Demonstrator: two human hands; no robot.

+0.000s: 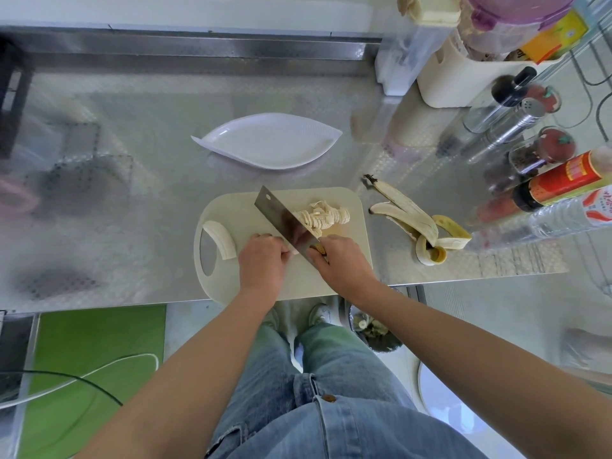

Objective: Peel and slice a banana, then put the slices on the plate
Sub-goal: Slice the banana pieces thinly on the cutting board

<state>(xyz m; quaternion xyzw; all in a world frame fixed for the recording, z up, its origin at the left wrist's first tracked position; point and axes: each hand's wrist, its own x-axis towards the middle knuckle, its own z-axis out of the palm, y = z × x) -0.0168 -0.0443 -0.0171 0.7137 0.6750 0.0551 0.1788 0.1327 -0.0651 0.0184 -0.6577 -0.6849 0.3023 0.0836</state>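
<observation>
- The right grip [341,263] is closed round the handle of the cleaver [284,220]. Its blade is angled down onto the cutting board [354,240], with the tip toward 11 o'clock.
- The left grip [261,260] is curled over the banana stub [293,250], which is just beside the blade and mostly hidden.
- The cut slices [326,217] are piled on the board at 1 o'clock from the grips. An uncut banana half [220,238] lies at the board's 9 o'clock side, beside the handle hole.
- Main risk: the left knuckles are almost against the blade. As the stub shortens, a slippery piece could squirt out and leave the fingertips under the edge.
- The pile is right behind the blade, so a wide lift could drag or scatter slices off the board's far edge.
- The board's 6 o'clock edge lies at the bench [132,210] lip, perhaps just over it. Hard downward pressure there might tip or slide it.
- The plate [268,140] has nothing on it and sits at 12 o'clock, near the board with open bench between, so the carry across looks short.
- At 3 o'clock the peel [420,223] lies near the board, with the bottles [556,180] behind it, which leaves little room to swing that way. From 9 to 10 o'clock the bench is open.
</observation>
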